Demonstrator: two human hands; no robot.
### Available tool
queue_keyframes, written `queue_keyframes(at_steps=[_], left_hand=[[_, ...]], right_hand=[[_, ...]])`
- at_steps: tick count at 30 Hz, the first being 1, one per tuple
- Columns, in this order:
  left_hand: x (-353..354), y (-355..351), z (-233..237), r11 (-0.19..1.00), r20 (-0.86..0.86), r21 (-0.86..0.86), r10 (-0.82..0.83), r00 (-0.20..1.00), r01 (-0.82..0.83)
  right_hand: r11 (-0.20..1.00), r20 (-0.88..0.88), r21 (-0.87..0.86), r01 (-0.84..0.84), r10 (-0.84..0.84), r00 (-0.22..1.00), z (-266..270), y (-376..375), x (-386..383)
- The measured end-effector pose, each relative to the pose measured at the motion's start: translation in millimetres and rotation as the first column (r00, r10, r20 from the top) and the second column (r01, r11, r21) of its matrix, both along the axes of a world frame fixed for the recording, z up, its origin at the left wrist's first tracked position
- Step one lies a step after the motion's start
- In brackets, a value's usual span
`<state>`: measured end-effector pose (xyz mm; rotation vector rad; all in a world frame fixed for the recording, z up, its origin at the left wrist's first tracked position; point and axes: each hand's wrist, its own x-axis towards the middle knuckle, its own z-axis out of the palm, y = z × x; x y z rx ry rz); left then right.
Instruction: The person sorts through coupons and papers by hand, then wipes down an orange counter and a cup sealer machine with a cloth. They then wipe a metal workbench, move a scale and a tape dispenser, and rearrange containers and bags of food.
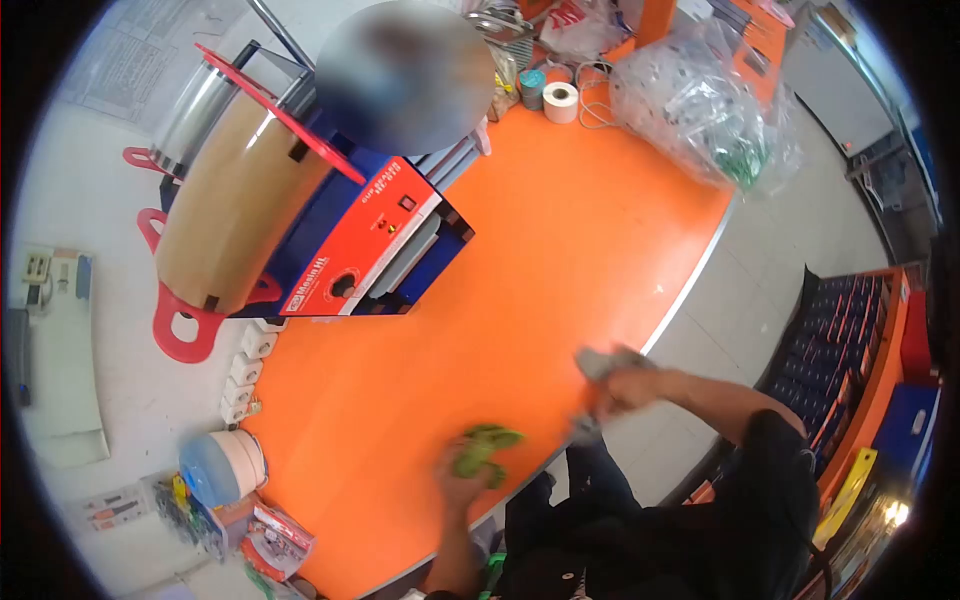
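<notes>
My left hand [455,482] is closed around a yellow-green object [482,452] with curved parts, just above the orange table near its front edge. Blur hides what kind of object it is. My right hand [628,393] is closed on a limp grey cloth [603,362], held over the table edge. Part of the cloth hangs below the fist, smeared by motion. Between the two hands lies bare orange tabletop [480,340].
A red and blue cup sealer [360,235] with a large brown film roll [235,200] stands at the back left. White tape [561,102] and a clear plastic bag [690,100] sit at the far end. Power sockets [245,370] and a blue-lidded tub [222,468] line the left edge.
</notes>
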<state>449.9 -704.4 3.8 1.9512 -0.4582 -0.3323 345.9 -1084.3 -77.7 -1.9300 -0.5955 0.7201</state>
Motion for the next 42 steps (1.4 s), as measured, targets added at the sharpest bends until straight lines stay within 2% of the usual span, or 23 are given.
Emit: queue_keyframes(at_steps=[1,3,5,6,7,8,9,10,12,13,15,19,23,26,28,29,31,32,34,36,38,40,42], left_hand=[[20,15,10,0.989,-0.029,0.04,0.143,0.989,-0.142],[62,42,25,0.929,0.057,0.082,0.357,0.932,-0.36],[90,48,22,0.824,0.133,0.036,0.557,0.82,-0.565],[99,47,13,0.738,0.103,0.004,0.671,0.734,-0.675],[97,53,-10,0.727,0.115,0.004,0.682,0.722,-0.687],[95,59,-43,0.801,0.154,0.045,0.585,0.797,-0.597],[95,57,-59,0.863,0.189,0.093,0.474,0.86,-0.496],[91,47,-59,0.859,0.202,0.094,0.479,0.854,-0.504],[81,22,-59,0.563,0.61,0.53,0.267,0.746,-0.635],[75,19,-57,0.557,0.619,0.524,0.269,0.737,-0.644],[64,24,-48,0.795,0.216,0.356,0.442,0.871,-0.492],[21,24,-39,0.767,0.266,0.481,0.334,0.904,-0.425],[21,22,-49,0.755,0.336,0.442,0.361,0.87,-0.484],[26,18,-52,0.746,0.365,0.431,0.369,0.854,-0.507],[21,19,-50,0.736,0.391,0.405,0.398,0.83,-0.543],[19,20,-47,0.74,0.375,0.43,0.375,0.848,-0.517],[31,18,-46,0.724,0.407,0.413,0.396,0.823,-0.552],[29,21,-53,0.726,0.449,0.404,0.373,0.812,-0.557],[6,21,-57,0.718,0.471,0.402,0.37,0.801,-0.568],[-27,10,-53,0.732,0.486,0.363,0.38,0.787,-0.577],[-84,1,-47,0.746,0.489,0.321,0.397,0.777,-0.583],[-151,-13,-47,0.796,0.47,0.288,0.366,0.803,-0.532],[-226,-21,-55,0.791,0.482,0.144,0.468,0.74,-0.594]], right_hand=[[0.981,-0.065,-0.173,-0.086,0.075,0.995,9,-16,-35],[0.986,-0.531,0.143,0.089,0.0,0.847,61,-71,-29],[0.829,-0.316,-0.149,0.539,-0.556,0.769,67,-127,-5],[0.416,-0.327,0.315,0.853,-0.796,0.509,69,-138,16],[0.531,0.095,-0.032,0.847,-0.842,0.531,68,-170,72],[0.338,0.271,-0.063,0.939,-0.9,0.342,89,-177,124],[0.177,0.385,0.127,0.976,-0.916,0.116,73,-184,173],[0.102,0.434,0.174,0.979,-0.901,0.017,46,-193,222],[0.032,0.57,0.202,0.979,-0.816,-0.091,14,-179,307],[0.037,0.566,0.214,0.976,-0.819,-0.093,-3,-165,329],[0.013,0.878,0.134,0.991,-0.466,-0.113,-21,-138,373],[0.197,0.815,-0.024,0.98,-0.563,0.133,-20,-146,386],[0.114,0.927,0.11,0.987,-0.37,-0.06,-15,-103,353],[0.084,0.837,0.102,0.991,-0.545,-0.04,-13,-48,332],[0.424,0.729,0.302,0.853,-0.68,0.08,-7,-31,343],[0.458,0.736,0.322,0.828,-0.672,0.085,-14,-30,351],[0.699,0.629,-0.128,0.703,-0.491,0.603,-24,-53,386],[0.724,0.645,-0.113,0.68,-0.467,0.605,-29,-54,389],[0.76,0.497,0.082,0.644,-0.592,0.635,-42,-55,355],[0.83,0.567,0.019,0.557,-0.468,0.678,-8,-62,284],[0.867,0.665,0.228,0.444,-0.471,0.579,-10,-62,221],[0.831,0.503,0.144,0.537,-0.529,0.684,11,-60,139],[0.838,0.588,0.076,0.54,-0.475,0.655,7,-62,68]])
